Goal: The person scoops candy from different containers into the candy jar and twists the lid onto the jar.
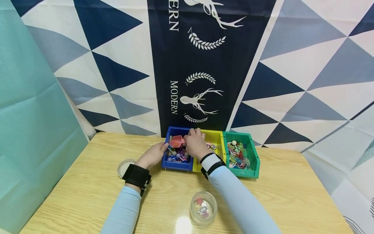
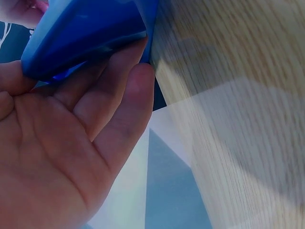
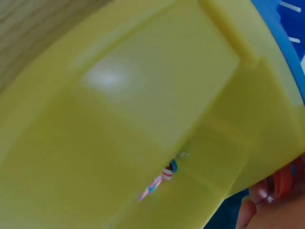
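My left hand (image 1: 152, 156) grips the left wall of a blue bin (image 1: 178, 166), thumb at the rim. In the left wrist view its fingers lie against the outside of the blue bin (image 2: 90, 33). A translucent red-pink scoop (image 1: 176, 141) is in my right hand (image 1: 195, 144), tilted over the back of the blue bin. Beneath the scoop lie purple and striped wrapped lollipops (image 1: 176, 155). The right wrist view looks into the yellow bin (image 3: 143, 105), where a wrapped candy (image 3: 164, 175) shows; my right fingers are partly cut off at the lower right.
Beside the blue bin stand the yellow bin and a green bin (image 1: 255, 164) with mixed candies (image 1: 239, 154). A clear glass jar (image 1: 203, 208) holding a few candies stands nearer me. A round lid (image 1: 124, 166) lies left, behind my left wrist. A patterned cloth (image 1: 193, 65) hangs behind the table.
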{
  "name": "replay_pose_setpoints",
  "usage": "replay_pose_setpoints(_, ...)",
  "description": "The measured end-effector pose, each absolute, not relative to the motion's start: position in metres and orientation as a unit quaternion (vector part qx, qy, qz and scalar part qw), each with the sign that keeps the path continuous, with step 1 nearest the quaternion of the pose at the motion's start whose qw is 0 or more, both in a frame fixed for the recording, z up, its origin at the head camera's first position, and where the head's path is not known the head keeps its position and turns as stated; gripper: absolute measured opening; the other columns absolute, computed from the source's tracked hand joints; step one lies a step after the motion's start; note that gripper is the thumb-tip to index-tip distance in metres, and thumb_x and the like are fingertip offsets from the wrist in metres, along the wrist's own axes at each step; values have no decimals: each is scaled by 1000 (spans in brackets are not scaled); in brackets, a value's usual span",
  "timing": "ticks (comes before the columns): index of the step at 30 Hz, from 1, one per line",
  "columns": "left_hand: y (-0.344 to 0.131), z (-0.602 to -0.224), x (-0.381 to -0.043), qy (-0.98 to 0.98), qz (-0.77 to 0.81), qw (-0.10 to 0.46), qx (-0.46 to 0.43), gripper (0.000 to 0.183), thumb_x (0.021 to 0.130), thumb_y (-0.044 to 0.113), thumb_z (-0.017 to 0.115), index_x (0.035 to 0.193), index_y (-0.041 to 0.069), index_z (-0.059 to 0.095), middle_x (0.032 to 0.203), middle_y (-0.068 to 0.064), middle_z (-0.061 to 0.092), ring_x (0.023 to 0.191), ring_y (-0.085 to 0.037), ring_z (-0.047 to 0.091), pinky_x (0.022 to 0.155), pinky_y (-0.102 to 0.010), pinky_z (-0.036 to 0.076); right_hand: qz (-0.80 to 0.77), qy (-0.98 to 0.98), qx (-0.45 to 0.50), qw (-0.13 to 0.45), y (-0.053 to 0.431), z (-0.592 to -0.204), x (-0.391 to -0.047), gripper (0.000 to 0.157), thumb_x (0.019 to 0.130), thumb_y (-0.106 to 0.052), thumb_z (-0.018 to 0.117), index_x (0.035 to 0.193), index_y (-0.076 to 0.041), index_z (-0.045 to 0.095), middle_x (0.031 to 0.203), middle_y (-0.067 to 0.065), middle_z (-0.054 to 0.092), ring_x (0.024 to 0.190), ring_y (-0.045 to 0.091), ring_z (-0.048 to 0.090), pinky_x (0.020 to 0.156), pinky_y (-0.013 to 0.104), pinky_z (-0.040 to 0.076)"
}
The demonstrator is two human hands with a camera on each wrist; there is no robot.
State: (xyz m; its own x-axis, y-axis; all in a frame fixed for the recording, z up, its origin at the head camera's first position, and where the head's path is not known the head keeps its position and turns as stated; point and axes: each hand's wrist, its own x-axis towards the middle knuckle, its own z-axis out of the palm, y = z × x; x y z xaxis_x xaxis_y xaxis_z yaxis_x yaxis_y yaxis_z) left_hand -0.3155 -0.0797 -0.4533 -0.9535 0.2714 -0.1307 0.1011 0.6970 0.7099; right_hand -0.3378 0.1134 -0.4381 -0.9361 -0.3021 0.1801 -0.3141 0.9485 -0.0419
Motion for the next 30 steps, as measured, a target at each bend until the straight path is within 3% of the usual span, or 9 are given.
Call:
replay_pose_setpoints(14,-80,-459,-316,915,375,106,107,55,102,40,25,142,3,34,142,-14,39,132,-29,31,107,-44,25,229,-966,82,89,125,-444,-320,25,90,-29,58,109,-14,62,107,3,48,100,23,31,78,39,28)
replay_pose_setpoints(30,-81,-457,-316,913,381,102,104,54,102,38,25,140,3,38,139,-15,42,130,-30,33,106,-45,26,373,-920,51,110,141,-452,-306,26,91,-30,56,110,-13,62,102,3,45,97,22,33,75,35,32)
